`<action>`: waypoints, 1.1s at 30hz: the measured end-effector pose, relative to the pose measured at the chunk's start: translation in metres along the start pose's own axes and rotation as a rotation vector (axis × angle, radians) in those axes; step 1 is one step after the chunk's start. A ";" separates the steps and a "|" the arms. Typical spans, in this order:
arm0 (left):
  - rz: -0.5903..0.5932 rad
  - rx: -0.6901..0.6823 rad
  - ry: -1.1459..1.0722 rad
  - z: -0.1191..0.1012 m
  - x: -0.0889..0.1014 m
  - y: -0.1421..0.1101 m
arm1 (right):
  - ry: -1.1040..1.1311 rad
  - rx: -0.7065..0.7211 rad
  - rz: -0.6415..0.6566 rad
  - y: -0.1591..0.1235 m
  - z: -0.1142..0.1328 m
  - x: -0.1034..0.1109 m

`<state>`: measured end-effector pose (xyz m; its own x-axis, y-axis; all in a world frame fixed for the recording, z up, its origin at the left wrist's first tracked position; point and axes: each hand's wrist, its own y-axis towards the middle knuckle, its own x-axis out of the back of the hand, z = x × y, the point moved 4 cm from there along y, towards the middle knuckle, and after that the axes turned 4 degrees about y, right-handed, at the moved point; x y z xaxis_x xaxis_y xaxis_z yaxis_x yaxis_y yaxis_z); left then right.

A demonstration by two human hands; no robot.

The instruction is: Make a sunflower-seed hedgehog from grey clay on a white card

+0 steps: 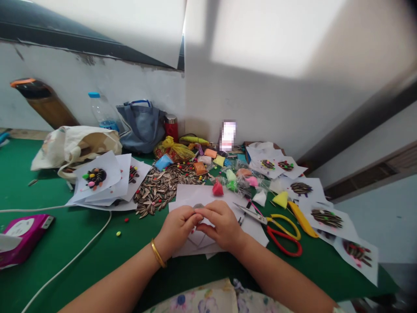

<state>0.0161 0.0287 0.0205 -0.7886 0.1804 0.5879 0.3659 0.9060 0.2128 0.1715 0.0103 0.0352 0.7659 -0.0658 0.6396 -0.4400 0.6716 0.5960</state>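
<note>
My left hand [177, 226] and my right hand [223, 224] meet over white paper [189, 191], fingertips pressed together. Between them shows the edge of a small grey lump [198, 206], mostly covered by the fingers; its kind is hard to make out. Both hands are closed around it. Pencil-like lines and a few tiny red bits lie on the paper just below. Beyond my left hand spreads a heap of striped sunflower seeds [159, 189]. Past my right hand lie scissors [270, 224] with one yellow and one red handle, and a packet of red clay [217, 188].
Papers with seed-and-clay pictures lie left [97, 198] and right [329, 219]. A yellow utility knife [302, 219] rests beside the scissors. Small bags of coloured clay [243, 173] sit behind. Farther left are a wipes pack [28, 237], a white cable [84, 250] and a blue bag [143, 126].
</note>
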 end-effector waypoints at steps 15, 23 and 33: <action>0.188 -0.139 0.526 0.015 0.002 0.022 | -0.323 -0.223 0.079 -0.007 -0.064 0.016; 0.245 -0.186 0.657 0.014 -0.006 0.026 | -0.322 -0.233 0.125 -0.001 -0.059 0.006; 0.039 -0.344 0.540 -0.015 -0.001 0.030 | -0.110 -0.268 0.162 -0.001 -0.040 0.001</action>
<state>0.0357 0.0496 0.0380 -0.4442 -0.0893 0.8915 0.5978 0.7116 0.3692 0.1917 0.0391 0.0155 0.6344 -0.0123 0.7729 -0.4013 0.8493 0.3429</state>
